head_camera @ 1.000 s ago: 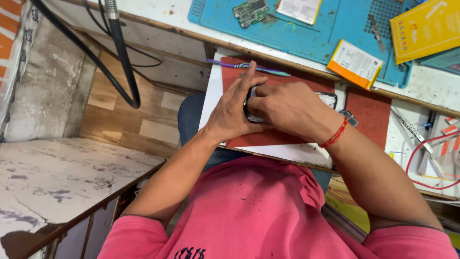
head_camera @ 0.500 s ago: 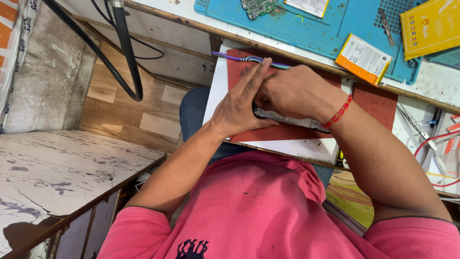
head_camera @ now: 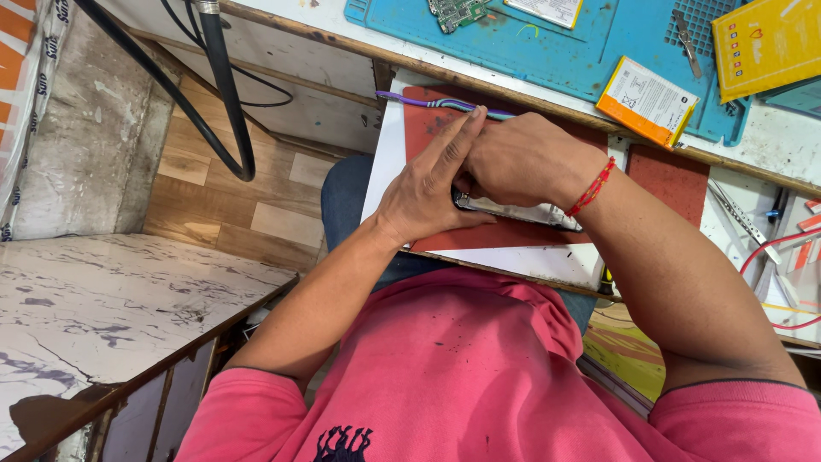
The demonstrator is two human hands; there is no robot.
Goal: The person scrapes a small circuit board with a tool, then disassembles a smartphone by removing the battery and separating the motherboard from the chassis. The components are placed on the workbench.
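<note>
Both hands meet over a flat dark phone (head_camera: 522,213) that lies on a red mat (head_camera: 513,231) on a white pull-out tray (head_camera: 513,261). My left hand (head_camera: 432,184) presses against the phone's left end, fingers straight and pointing up-right. My right hand (head_camera: 522,158), with a red thread at the wrist, curls over the phone's top edge and hides most of it. A purple-handled tool (head_camera: 428,103) lies just beyond the fingertips.
Above is a blue work mat (head_camera: 556,51) with a circuit board (head_camera: 453,10), tweezers (head_camera: 684,30), an orange-edged flat box (head_camera: 650,98) and a yellow box (head_camera: 770,43). Black cables (head_camera: 222,103) hang at left. A marble-patterned surface (head_camera: 103,299) sits lower left. Red wires (head_camera: 782,248) lie right.
The view has shifted slightly. My left fingers have straightened and slid up along the phone's end; my right hand has settled lower over the phone.
</note>
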